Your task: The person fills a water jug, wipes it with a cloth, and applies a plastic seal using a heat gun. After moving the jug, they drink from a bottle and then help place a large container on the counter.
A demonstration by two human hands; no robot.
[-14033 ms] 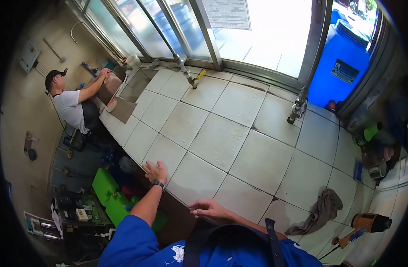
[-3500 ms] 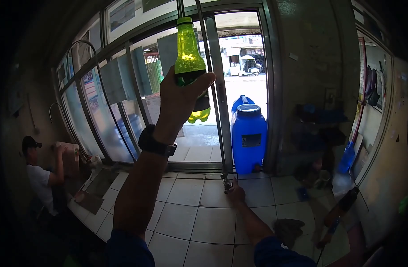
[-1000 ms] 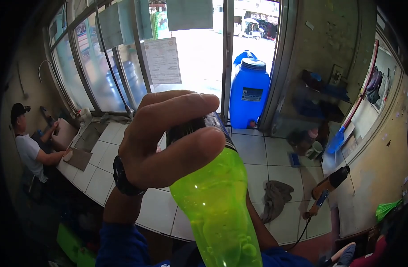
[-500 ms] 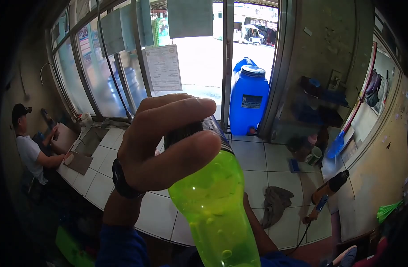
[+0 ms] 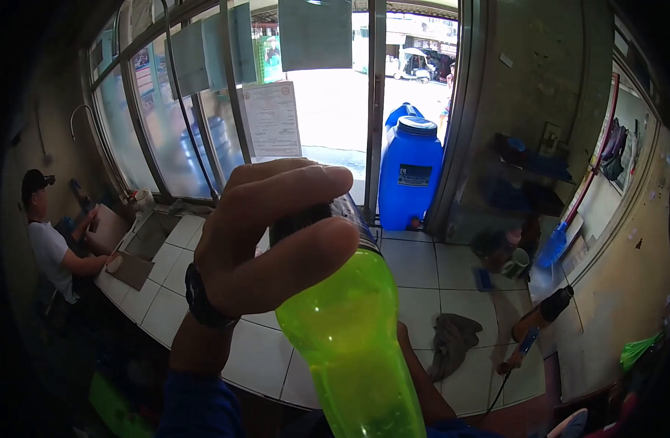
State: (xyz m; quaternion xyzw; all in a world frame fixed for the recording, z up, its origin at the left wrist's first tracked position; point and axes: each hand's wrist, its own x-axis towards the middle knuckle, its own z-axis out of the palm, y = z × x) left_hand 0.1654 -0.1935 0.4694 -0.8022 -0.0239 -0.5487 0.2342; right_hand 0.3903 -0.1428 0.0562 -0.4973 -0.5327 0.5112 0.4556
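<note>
Close in front of the camera, my left hand [image 5: 276, 233] is closed around the dark cap and neck of a clear plastic bottle [image 5: 342, 321]. Bright yellow-green liquid fills the visible part of it. It leans slightly, cap end upward, and its base runs out of the bottom of the picture. A dark watch [image 5: 203, 296] is on my left wrist. Behind the bottle, on its right side, my right forearm [image 5: 426, 379] shows; the bottle hides the hand and its fingers.
On the tiled counter [image 5: 254, 358] lie a grey cloth [image 5: 455, 339], a dark bottle-shaped container [image 5: 543, 312] and a corded tool [image 5: 521, 350]. A mug [image 5: 516, 263] stands by the wall. Blue water containers [image 5: 411, 175] stand at the doorway. A person [image 5: 54, 241] is at the left by a basin [image 5: 148, 237].
The surroundings sit slightly lower in the picture. Bubbles in the liquid look different. My left hand keeps its grip on the bottle's cap end.
</note>
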